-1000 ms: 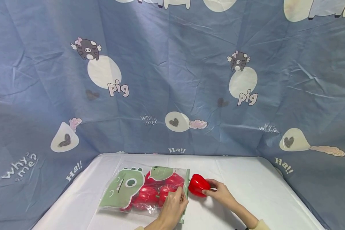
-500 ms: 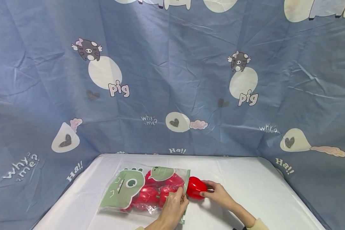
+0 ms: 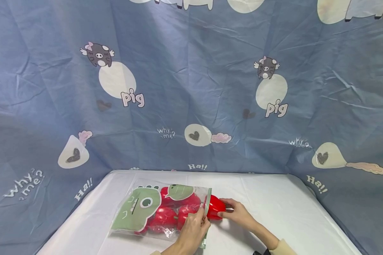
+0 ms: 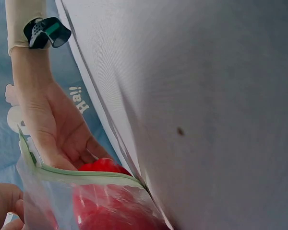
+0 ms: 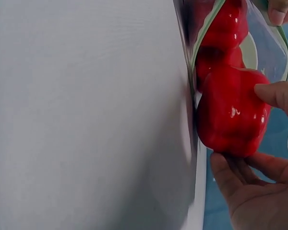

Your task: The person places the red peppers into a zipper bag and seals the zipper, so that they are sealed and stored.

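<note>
A clear zip bag (image 3: 146, 209) printed with green dinosaurs lies on the white table (image 3: 274, 198), with several red peppers (image 3: 166, 216) inside. My left hand (image 3: 194, 225) pinches the bag's green-edged mouth (image 3: 206, 207) and holds it up. My right hand (image 3: 237, 212) grips a red bell pepper (image 3: 214, 207) that sits halfway into the mouth. In the right wrist view the red bell pepper (image 5: 233, 112) rests against the bag's rim (image 5: 204, 28), thumb and fingers (image 5: 273, 93) around it. The left wrist view shows the pepper (image 4: 103, 165) behind the bag's rim (image 4: 86, 172).
A blue cartoon-print cloth (image 3: 191, 88) hangs behind and around the table. The bag lies near the table's front left; the table's right edge (image 3: 332, 219) is close to the cloth. A dark band (image 4: 45, 31) sits on the right wrist.
My right hand has pushed the red pepper leftward, from beside the bag's mouth to partway inside it. The left hand keeps holding the bag's edge.
</note>
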Demonstrator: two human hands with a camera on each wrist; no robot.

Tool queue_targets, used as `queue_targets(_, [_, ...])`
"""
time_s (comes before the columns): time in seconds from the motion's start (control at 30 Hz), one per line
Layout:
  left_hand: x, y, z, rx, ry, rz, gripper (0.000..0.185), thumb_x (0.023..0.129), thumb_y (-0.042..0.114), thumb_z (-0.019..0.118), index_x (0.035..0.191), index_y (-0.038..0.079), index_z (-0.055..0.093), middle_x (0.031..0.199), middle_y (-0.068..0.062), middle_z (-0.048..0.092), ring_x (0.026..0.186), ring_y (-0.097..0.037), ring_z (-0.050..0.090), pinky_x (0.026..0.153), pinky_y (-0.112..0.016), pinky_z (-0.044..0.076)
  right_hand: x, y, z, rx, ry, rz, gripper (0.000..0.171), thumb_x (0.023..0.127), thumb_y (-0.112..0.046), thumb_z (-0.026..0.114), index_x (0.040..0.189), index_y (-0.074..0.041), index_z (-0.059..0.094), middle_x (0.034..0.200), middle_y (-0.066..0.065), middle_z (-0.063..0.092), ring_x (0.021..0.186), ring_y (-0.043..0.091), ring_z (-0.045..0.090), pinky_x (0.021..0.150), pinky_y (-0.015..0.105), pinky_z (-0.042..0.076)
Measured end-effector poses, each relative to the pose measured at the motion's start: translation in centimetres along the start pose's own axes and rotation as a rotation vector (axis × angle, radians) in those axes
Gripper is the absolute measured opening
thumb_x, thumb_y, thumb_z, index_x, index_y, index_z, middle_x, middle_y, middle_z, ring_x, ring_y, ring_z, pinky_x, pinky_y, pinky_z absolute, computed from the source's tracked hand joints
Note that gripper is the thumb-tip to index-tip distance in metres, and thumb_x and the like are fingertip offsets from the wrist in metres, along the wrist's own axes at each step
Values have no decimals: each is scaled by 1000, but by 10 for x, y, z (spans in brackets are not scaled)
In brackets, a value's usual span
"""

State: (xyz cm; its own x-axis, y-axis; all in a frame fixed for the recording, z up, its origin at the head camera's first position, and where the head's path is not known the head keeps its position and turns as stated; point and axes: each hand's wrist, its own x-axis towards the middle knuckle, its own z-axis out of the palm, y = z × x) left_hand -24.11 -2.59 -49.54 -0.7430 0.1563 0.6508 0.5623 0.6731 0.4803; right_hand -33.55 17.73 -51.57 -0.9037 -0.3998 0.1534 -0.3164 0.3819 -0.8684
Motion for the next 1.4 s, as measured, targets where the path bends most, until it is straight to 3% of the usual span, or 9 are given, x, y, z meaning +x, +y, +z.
queue_targets(0.33, [0, -1, 2, 10, 6, 10, 22, 76, -1, 65, 75, 14, 50, 59, 10, 55, 55, 7, 41, 49, -6, 35, 0, -19, 7, 59, 17, 21, 52, 81, -17, 75, 124, 5, 56, 120, 23, 62, 106, 37, 64, 81, 35, 56])
queue_targets(0.5, [0, -2, 3, 12, 38, 36, 23, 74, -2, 66, 74, 14, 49, 58, 11, 54, 55, 8, 40, 48, -5, 33, 7, -7, 12, 15, 27, -8, 55, 79, -26, 77, 124, 0, 59, 121, 20, 63, 104, 34, 66, 79, 33, 56])
queue_targets(0.7, [0, -3, 4, 28, 69, 61, 24, 72, -2, 66, 73, 13, 48, 56, 12, 51, 54, 8, 36, 47, -5, 30, 12, -8, 18, 48, 48, 1, 51, 78, -27, 78, 118, 0, 61, 113, 15, 67, 102, 29, 66, 78, 28, 56])
queue_targets(1.03, [0, -5, 7, 68, 126, 114, 27, 68, -2, 69, 73, 13, 47, 53, 13, 44, 53, 9, 33, 46, -5, 27, 19, -8, 27, 36, 50, -59, 52, 80, -25, 77, 119, 5, 62, 112, 20, 68, 103, 34, 67, 81, 29, 55])
queue_targets(1.27, [0, -5, 7, 56, 122, 106, 27, 68, -3, 68, 72, 14, 46, 52, 14, 42, 53, 10, 31, 44, -5, 25, 23, -7, 31, 40, 26, -66, 50, 82, -14, 73, 123, 10, 58, 116, 26, 65, 109, 39, 63, 85, 29, 54])
queue_targets(1.4, [0, -5, 8, 63, 133, 111, 27, 68, -3, 68, 71, 13, 46, 52, 14, 44, 53, 9, 33, 45, -5, 27, 25, -5, 32, 23, 31, -82, 46, 83, -16, 73, 120, 7, 61, 114, 23, 67, 106, 36, 65, 86, 31, 54])
